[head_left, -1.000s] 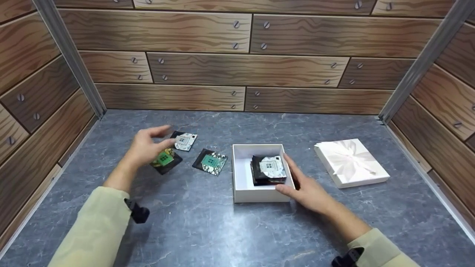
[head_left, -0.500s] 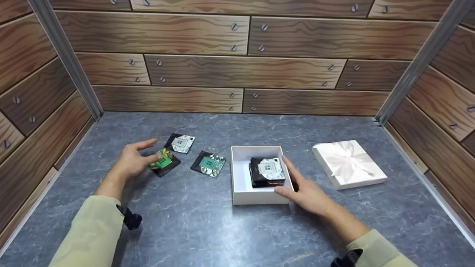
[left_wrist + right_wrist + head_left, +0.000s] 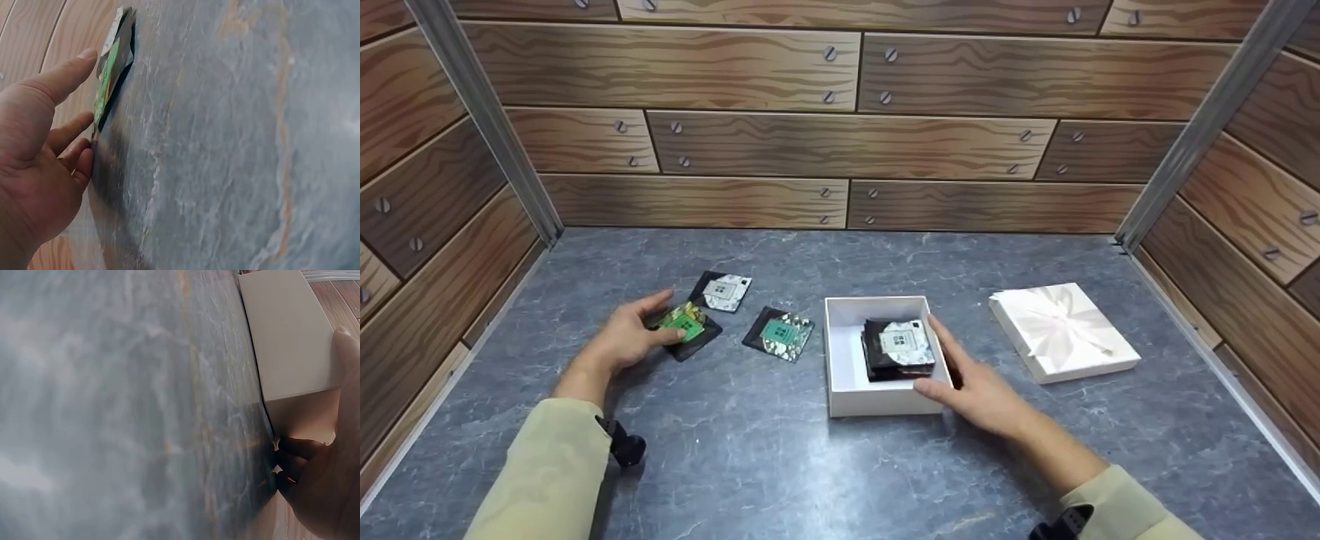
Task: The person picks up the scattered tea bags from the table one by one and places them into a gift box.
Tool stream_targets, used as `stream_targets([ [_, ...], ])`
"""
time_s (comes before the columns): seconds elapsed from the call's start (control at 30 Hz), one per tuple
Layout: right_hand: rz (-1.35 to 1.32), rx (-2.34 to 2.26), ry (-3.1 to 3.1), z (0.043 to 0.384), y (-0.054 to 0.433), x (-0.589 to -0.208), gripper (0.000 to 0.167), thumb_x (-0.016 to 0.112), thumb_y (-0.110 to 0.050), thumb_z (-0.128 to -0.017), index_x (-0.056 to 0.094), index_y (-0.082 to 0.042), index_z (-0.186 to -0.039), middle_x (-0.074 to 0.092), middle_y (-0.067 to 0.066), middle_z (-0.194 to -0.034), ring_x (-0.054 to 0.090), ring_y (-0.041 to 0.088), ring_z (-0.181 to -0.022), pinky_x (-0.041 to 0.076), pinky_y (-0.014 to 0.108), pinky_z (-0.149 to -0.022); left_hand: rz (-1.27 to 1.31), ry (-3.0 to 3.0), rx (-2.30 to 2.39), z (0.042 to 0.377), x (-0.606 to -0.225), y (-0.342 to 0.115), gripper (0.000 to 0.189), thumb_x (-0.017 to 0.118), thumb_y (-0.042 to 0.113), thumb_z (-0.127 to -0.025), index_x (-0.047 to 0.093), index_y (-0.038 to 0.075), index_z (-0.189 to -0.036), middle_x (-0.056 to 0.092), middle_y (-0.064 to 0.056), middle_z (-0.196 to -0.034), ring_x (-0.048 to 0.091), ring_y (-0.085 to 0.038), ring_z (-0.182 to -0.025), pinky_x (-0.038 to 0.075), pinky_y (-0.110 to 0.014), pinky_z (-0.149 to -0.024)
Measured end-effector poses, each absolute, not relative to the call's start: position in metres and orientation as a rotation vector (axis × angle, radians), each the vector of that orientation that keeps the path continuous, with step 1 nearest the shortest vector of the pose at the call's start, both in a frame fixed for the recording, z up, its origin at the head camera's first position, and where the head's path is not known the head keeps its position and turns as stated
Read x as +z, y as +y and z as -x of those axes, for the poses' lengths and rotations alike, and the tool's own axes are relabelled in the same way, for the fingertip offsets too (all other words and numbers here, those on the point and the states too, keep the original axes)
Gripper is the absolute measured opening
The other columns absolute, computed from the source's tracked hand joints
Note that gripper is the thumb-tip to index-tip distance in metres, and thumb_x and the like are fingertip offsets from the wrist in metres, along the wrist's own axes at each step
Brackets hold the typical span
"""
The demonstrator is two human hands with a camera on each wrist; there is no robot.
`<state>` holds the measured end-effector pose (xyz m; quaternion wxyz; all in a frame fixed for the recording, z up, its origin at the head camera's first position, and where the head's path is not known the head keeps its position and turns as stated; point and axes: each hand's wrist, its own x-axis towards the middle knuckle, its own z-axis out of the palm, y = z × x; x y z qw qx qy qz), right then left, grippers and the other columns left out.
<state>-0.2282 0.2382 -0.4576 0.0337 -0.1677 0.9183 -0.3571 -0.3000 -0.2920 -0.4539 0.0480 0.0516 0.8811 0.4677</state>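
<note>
My left hand (image 3: 626, 334) is at a black sachet with a green and yellow label (image 3: 684, 328), which lies on the table. The thumb reaches over its face while the index finger extends along its left side. In the left wrist view, the fingertips are right at the edge of the green sachet (image 3: 106, 84). With my right hand (image 3: 979, 390) I hold the white open box (image 3: 859, 401) at its right side, thumb on the front corner and fingers along the outer wall. A stack of black sachets (image 3: 901, 345) sits inside the box, a white-labelled one on top.
A white-labelled sachet (image 3: 724, 291) lies just behind the green one, and a teal-labelled sachet (image 3: 780, 334) lies between it and the box. To the right rests a white lid with a ribbon bow (image 3: 1065, 330). Wood-print walls (image 3: 765, 142) enclose the grey table.
My left hand has moved left and down, from beside the white-labelled sachet to the green and yellow one. The right hand stays at the box.
</note>
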Motion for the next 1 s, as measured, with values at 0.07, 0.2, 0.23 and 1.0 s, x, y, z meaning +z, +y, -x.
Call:
stream_targets([
  [0.07,0.518,-1.093,2.827,0.228,0.238,-0.458,0.095,0.069,-0.056,-0.098,0.01,-0.038,-0.171,0.039,0.034,-0.16,0.052,0.058,-0.133,0.039,0.075,-0.108,-0.147,2.679,1.412,0.3,-0.455,-0.292,0.085,0.081,0.015,-0.095,0.034,0.001,-0.164,0.04,-0.029,-0.162,0.033,-0.046,-0.151,0.022,-0.057,-0.125],
  [0.2,0.519,-1.089,2.829,0.227,0.238,-0.458,0.095,0.069,-0.056,-0.098,0.01,-0.039,-0.171,0.039,0.033,-0.16,0.052,0.059,-0.133,0.039,0.075,-0.108,-0.137,2.705,1.347,0.299,-0.458,-0.291,0.086,0.082,0.019,-0.094,0.035,0.003,-0.164,0.035,-0.029,-0.165,0.027,-0.048,-0.154,0.02,-0.059,-0.126],
  [0.23,0.52,-1.087,2.829,0.227,0.238,-0.458,0.096,0.069,-0.056,-0.098,0.01,-0.039,-0.171,0.039,0.033,-0.161,0.051,0.059,-0.133,0.039,0.075,-0.108,-0.144,2.717,1.333,0.298,-0.459,-0.291,0.086,0.082,0.019,-0.094,0.035,0.002,-0.164,0.034,-0.03,-0.165,0.027,-0.048,-0.153,0.02,-0.059,-0.126],
  [1.0,0.526,-1.086,2.831,0.228,0.239,-0.459,0.097,0.07,-0.055,-0.098,0.01,-0.037,-0.172,0.041,0.031,-0.16,0.053,0.058,-0.132,0.04,0.075,-0.108,-0.254,2.806,1.244,0.292,-0.465,-0.291,0.075,0.077,0.015,-0.097,0.041,0.0,-0.16,0.036,-0.035,-0.161,0.03,-0.054,-0.149,0.019,-0.065,-0.124],
])
